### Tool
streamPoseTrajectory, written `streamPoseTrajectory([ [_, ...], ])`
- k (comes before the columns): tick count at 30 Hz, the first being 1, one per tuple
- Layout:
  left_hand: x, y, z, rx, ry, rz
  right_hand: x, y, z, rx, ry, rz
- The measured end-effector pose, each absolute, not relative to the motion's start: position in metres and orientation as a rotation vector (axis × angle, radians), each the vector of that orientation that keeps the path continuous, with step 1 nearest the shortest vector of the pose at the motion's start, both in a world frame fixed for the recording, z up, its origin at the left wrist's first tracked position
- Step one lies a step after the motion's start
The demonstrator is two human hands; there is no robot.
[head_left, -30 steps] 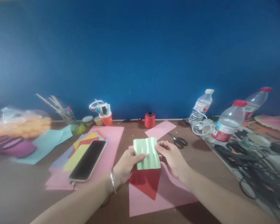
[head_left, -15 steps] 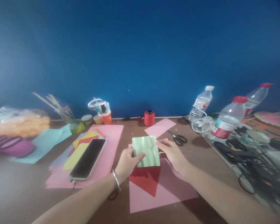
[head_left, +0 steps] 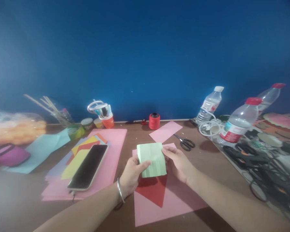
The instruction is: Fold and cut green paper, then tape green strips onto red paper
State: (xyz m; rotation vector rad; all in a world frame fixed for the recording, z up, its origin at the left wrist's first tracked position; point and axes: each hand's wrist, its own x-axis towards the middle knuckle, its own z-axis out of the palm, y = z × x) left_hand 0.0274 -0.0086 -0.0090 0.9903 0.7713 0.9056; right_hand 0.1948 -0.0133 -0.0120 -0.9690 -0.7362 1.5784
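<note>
A light green piece of paper [head_left: 154, 159] with faint crease lines is held up between both hands. My left hand [head_left: 131, 170] pinches its left side, thumb on the front face and fingers behind. At its upper right edge, my right hand [head_left: 178, 161] grips it between thumb and fingertips. Below lies a red paper [head_left: 153, 191], partly covered by the green one, on top of a larger pink sheet [head_left: 178, 203]. Scissors [head_left: 187, 144] with black handles lie beyond my right hand, beside a small pink paper [head_left: 166, 131].
On the left, a phone [head_left: 89, 167] rests on stacked coloured papers [head_left: 116, 145]. A red thread spool [head_left: 154, 121] and an orange cup [head_left: 108, 122] stand near the wall. Bottles [head_left: 239, 124] and tangled black cables [head_left: 258, 170] crowd the right side.
The green paper has tilted and its lower edge has come down a little, so its creases look flatter. Both hands keep their hold. The view has shifted slightly.
</note>
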Motion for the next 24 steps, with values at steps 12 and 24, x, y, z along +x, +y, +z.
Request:
streamPoseTrajectory([
  [12, 0.022, 0.000, -0.019, 1.217, 1.052, 0.990, 0.199, -0.014, -0.006, -1.242, -1.065, 1.404],
  [24, 0.023, -0.004, -0.006, 0.974, 0.931, 0.948, 0.198, -0.014, -0.003, -1.379, -1.205, 1.353],
])
